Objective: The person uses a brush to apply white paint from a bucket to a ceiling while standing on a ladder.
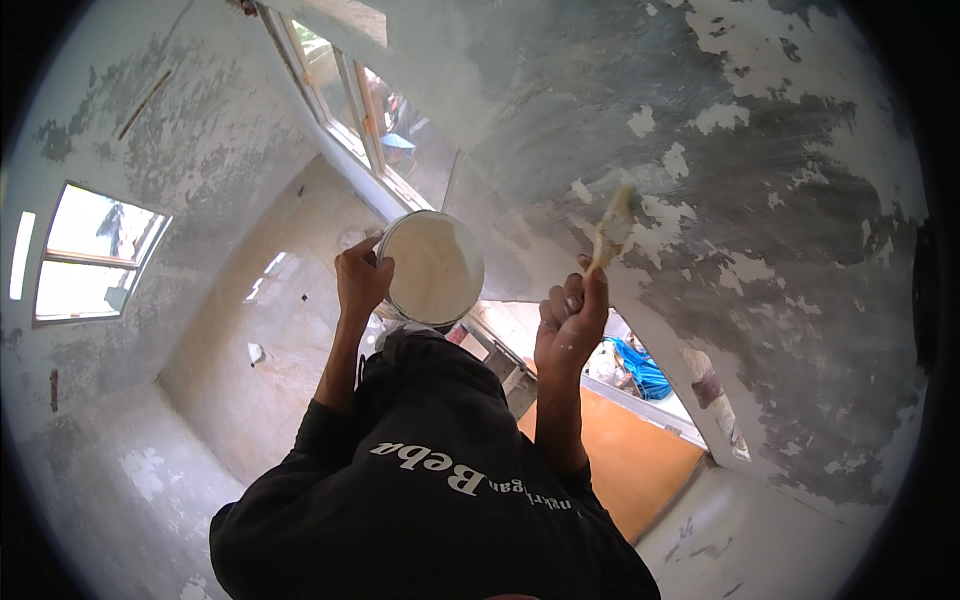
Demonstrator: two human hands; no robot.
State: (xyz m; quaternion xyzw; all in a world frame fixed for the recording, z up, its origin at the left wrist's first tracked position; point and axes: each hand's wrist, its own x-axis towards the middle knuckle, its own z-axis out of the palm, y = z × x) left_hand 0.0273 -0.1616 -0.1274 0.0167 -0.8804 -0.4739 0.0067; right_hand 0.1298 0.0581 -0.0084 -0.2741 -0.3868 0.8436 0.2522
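Observation:
My left hand grips the rim of a round bucket in front of my chest. Pale cream paint shows inside it. Held up to the right, my right hand is closed round the handle of a paintbrush. The brush's bristles point up at the wall, which is grey with peeling white patches; they look blurred, and I cannot tell whether they touch it. White specks dot the back of my right hand.
A long window frame runs along the upper left. On the left wall is a smaller window. An orange panel lies at the lower right, beside an opening where a blue bundle shows. The pale floor has scattered debris.

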